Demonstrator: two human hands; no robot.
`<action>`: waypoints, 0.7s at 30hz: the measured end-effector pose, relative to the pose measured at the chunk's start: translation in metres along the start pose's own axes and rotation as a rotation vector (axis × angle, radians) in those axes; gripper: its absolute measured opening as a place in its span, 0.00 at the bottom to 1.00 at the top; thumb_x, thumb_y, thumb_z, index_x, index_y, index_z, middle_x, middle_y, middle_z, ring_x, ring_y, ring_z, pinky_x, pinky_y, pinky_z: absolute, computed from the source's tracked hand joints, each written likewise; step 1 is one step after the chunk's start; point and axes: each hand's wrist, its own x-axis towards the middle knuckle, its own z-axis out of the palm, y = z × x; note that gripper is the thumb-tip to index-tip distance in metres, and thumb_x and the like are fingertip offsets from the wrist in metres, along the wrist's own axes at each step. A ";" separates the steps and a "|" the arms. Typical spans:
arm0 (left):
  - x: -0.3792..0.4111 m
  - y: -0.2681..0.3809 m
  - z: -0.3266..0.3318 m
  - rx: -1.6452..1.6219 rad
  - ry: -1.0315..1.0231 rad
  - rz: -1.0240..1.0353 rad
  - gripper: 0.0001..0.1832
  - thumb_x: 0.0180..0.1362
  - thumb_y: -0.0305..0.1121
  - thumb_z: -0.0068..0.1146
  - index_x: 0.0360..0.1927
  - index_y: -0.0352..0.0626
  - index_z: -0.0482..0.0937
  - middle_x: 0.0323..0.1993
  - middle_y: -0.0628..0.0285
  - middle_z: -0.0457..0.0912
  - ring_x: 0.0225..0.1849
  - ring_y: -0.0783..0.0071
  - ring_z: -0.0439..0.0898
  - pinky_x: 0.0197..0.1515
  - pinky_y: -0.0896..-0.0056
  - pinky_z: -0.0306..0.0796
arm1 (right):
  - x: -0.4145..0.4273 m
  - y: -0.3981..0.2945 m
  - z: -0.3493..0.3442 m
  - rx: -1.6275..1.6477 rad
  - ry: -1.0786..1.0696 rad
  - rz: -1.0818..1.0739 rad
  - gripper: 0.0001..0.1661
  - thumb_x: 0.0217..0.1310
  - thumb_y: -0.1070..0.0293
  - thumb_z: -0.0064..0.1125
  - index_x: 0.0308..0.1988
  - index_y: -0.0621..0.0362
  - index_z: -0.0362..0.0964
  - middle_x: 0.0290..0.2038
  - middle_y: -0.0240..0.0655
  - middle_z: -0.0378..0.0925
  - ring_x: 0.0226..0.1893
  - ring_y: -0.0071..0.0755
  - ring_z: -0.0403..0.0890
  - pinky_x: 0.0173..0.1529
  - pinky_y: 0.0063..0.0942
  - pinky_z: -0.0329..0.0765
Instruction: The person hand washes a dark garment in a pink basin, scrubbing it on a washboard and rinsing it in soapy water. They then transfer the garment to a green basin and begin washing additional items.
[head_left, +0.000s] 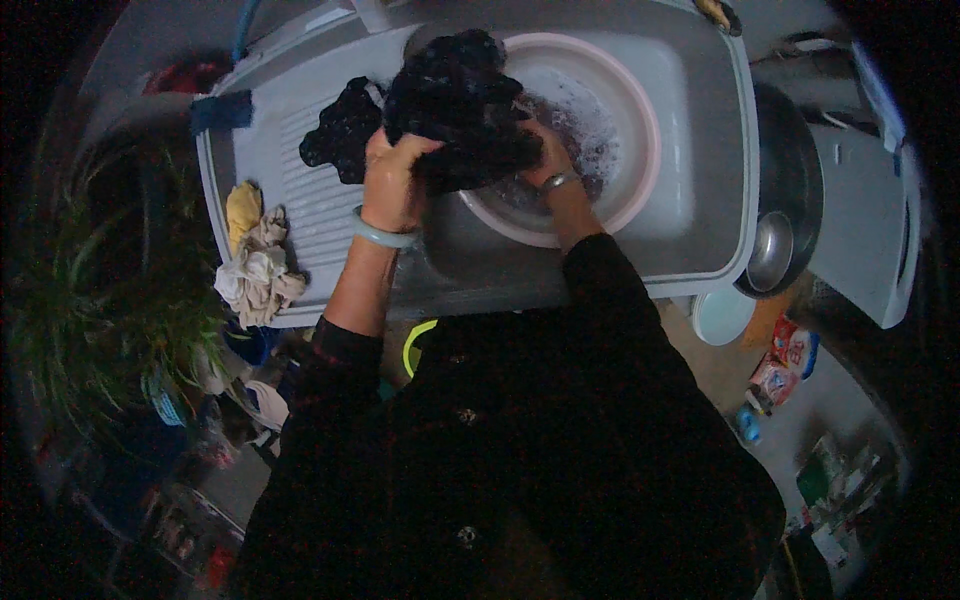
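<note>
Both hands grip a bunched dark garment (457, 112), held up over the left rim of a round pink-rimmed basin (651, 142). My left hand (394, 176), with a pale bangle at the wrist, holds the cloth's near left side. On its right side, my right hand (550, 154) is partly covered by the fabric; a metal watch or bracelet circles that wrist. Sudsy dark water (592, 112) lies in the basin, which stands in the bowl of a laundry sink (694, 217). Another dark cloth bundle (343, 135) is on the ribbed washboard (319, 195), left of my left hand.
Crumpled beige and white cloths (259, 274) and a yellow cloth (244, 210) lie at the washboard's left edge. A dark blue cloth (222, 111) hangs over the sink's rim. A leafy plant (97, 300) stands left; a metal bowl (770, 251) sits in a dark basin (799, 165) at right.
</note>
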 end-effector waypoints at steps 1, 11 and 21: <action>0.000 -0.004 -0.011 0.043 -0.002 0.053 0.09 0.45 0.21 0.52 0.33 0.35 0.76 0.35 0.63 0.77 0.40 0.70 0.75 0.46 0.72 0.68 | -0.001 -0.004 -0.006 0.020 -0.026 -0.017 0.17 0.50 0.62 0.57 0.41 0.57 0.72 0.43 0.38 0.75 0.45 0.43 0.74 0.49 0.46 0.72; 0.004 0.009 -0.033 -0.367 0.014 -0.039 0.09 0.46 0.17 0.48 0.32 0.36 0.75 0.37 0.60 0.77 0.43 0.69 0.75 0.50 0.69 0.68 | -0.038 -0.008 -0.008 0.081 -0.060 -0.231 0.19 0.45 0.66 0.55 0.41 0.59 0.72 0.44 0.38 0.75 0.46 0.43 0.74 0.54 0.42 0.69; 0.019 0.007 -0.105 -0.149 0.248 -0.150 0.18 0.45 0.22 0.53 0.43 0.35 0.75 0.39 0.57 0.79 0.42 0.62 0.77 0.46 0.65 0.71 | -0.082 -0.008 0.076 -0.001 -0.142 -0.273 0.10 0.49 0.68 0.55 0.34 0.58 0.72 0.38 0.36 0.75 0.41 0.38 0.74 0.53 0.36 0.70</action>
